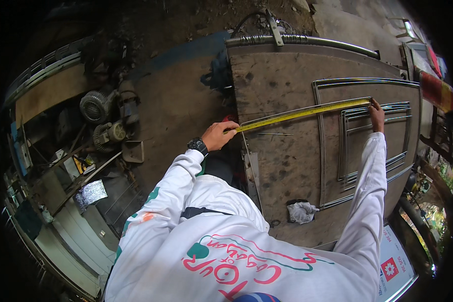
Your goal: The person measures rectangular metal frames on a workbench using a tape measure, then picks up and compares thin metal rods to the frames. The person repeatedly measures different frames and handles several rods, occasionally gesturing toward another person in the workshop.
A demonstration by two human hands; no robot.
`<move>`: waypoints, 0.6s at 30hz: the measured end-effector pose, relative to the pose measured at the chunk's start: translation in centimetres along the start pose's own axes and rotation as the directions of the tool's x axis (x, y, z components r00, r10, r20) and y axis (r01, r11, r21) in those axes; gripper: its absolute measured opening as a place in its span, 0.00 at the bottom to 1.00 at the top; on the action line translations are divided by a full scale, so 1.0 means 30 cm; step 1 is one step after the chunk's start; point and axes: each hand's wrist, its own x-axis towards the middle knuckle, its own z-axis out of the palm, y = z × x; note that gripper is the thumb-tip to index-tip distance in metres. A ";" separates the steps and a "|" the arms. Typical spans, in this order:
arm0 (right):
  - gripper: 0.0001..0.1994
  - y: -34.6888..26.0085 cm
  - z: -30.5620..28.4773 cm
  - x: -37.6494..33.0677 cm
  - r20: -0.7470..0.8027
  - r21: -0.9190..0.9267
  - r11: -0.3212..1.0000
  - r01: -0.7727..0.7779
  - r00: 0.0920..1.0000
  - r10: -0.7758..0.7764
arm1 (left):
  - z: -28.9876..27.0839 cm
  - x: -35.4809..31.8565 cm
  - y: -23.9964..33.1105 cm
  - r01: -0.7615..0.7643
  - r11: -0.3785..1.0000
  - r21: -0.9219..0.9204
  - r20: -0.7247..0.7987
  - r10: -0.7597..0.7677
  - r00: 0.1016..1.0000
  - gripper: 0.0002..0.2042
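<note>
- Because the crumpled grey-white cloth rag (301,212) lies nearer the body on the broad brown wooden bench top (282,166), it seems set aside from the hands.
- Beyond it, the left hand (219,136), below a black wristwatch (198,146), pinches one end of the long yellow tape-measure blade (307,111) between thumb and fingertips, probably to steady it by the bench's left edge.
- The blade spans the bench just beside a thin dark metal rod (277,116), apparently to line up with it.
- The right hand (377,119), arm outstretched, has its fingers curled on the other end, presumably to hold the blade straight.
- Shiny rectangular metal frames (357,81) lie flat around there, smaller within larger, perhaps saving room.
- Farthest, a spring-wound metal bar (332,44) follows the bench edge.
</note>
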 end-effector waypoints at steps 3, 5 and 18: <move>0.28 0.007 -0.014 -0.022 0.006 -0.034 0.998 0.046 0.999 -0.046 | 0.000 0.007 -0.024 0.016 1.000 -0.022 0.032 -0.015 0.999 0.15; 0.28 0.007 -0.018 -0.060 -0.042 -0.027 0.997 0.075 0.996 -0.076 | -0.002 0.010 -0.033 0.001 1.000 -0.022 0.035 0.000 0.999 0.15; 0.14 0.125 -0.009 -1.252 -0.459 -0.023 0.999 -0.031 0.888 0.017 | -0.008 0.043 -0.028 0.062 0.994 -0.094 0.118 -0.051 0.992 0.14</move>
